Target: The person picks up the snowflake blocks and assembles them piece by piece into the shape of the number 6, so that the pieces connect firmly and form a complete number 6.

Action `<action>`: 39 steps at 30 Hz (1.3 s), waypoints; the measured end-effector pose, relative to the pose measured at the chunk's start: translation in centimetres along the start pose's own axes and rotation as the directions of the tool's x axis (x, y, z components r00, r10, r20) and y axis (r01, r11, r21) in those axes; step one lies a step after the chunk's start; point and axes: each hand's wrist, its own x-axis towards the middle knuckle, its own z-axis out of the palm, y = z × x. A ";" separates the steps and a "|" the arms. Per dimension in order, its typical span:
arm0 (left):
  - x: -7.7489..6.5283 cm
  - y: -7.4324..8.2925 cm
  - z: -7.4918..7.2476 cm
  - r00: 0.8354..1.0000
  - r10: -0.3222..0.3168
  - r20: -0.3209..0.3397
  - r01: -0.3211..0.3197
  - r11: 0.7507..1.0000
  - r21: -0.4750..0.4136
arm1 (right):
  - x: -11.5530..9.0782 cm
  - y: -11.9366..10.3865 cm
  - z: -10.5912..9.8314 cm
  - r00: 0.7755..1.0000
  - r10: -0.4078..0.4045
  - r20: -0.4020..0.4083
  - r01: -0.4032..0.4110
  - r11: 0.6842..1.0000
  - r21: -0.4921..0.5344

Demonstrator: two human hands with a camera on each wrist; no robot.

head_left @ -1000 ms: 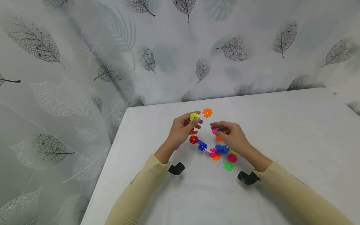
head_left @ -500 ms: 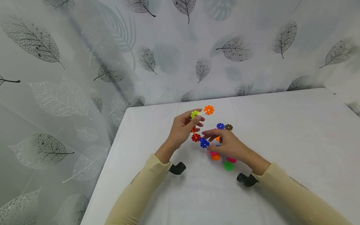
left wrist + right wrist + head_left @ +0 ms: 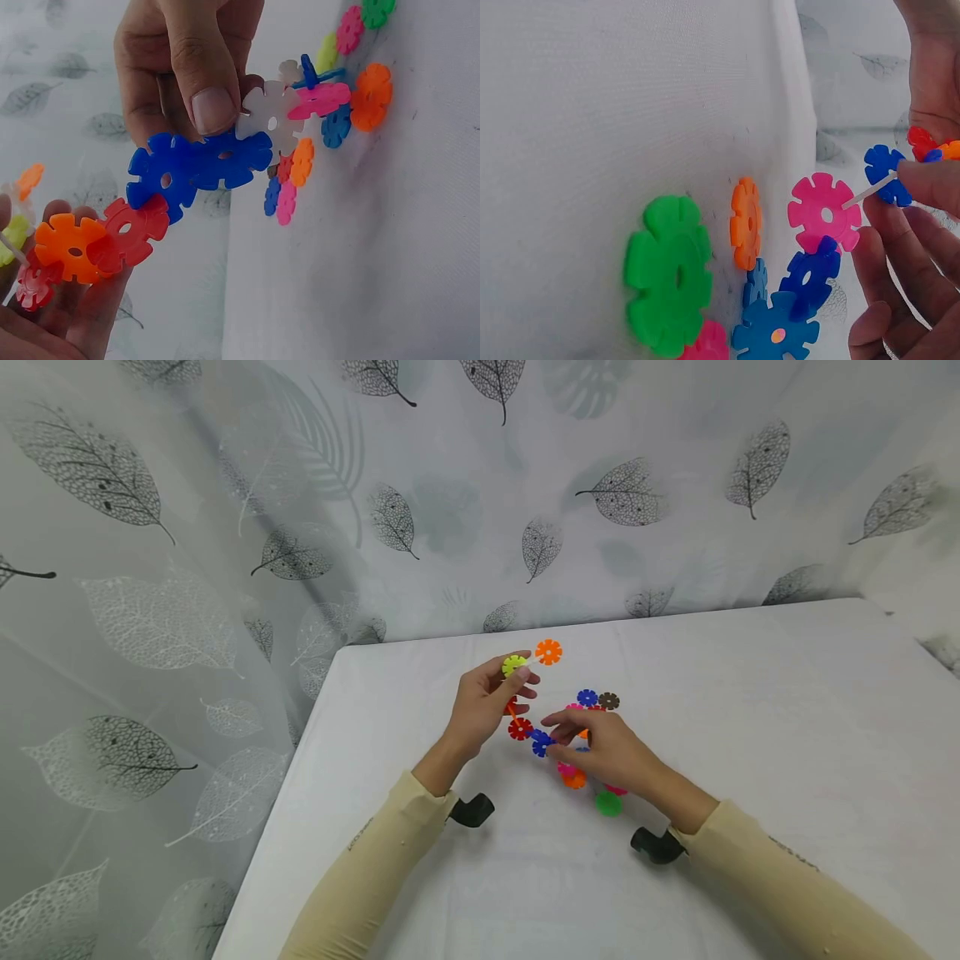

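Observation:
My left hand [image 3: 483, 702] holds one end of a chain of interlocking flower-shaped plastic discs, its thumb against a yellow disc [image 3: 514, 666]. Past the fingers an orange disc [image 3: 549, 652] sticks out. Below, the chain sags through an orange disc [image 3: 60, 244], a red disc [image 3: 139, 225] and two blue discs [image 3: 161, 176]. There my right hand [image 3: 611, 745] pinches the chain, thumb beside a white disc [image 3: 268, 120] slotted to the blue one. In the right wrist view, a pink disc [image 3: 806, 214] is joined to the white disc's far edge.
More discs lie on the white-covered table [image 3: 750, 710]: a green disc [image 3: 609, 803] near my right wrist, an orange disc [image 3: 574, 779], and blue and brown discs [image 3: 609, 700] behind my right hand. A leaf-printed curtain [image 3: 450, 527] borders the back and left.
My right hand has moved left and down from the far discs to the chain's blue discs, uncovering a blue and a brown disc. My left hand stays almost still.

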 end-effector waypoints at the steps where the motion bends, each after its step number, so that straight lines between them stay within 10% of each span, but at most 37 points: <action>1: 0.0 0.0 0.0 1.000 -0.003 -0.003 0.003 1.000 -0.001 | 0.0 0.0 0.0 1.000 -0.001 -0.009 0.001 1.000 -0.001; 25: 0.2 0.3 -0.2 1.000 0.006 0.024 -0.006 1.000 0.012 | 0.4 -0.6 -0.6 0.993 0.023 0.117 -0.012 0.996 -0.092; 39: -0.4 -0.6 -0.1 0.995 -0.095 -0.003 0.095 0.995 -0.016 | -0.1 -0.9 -0.5 0.975 -0.032 0.219 0.044 0.998 -0.052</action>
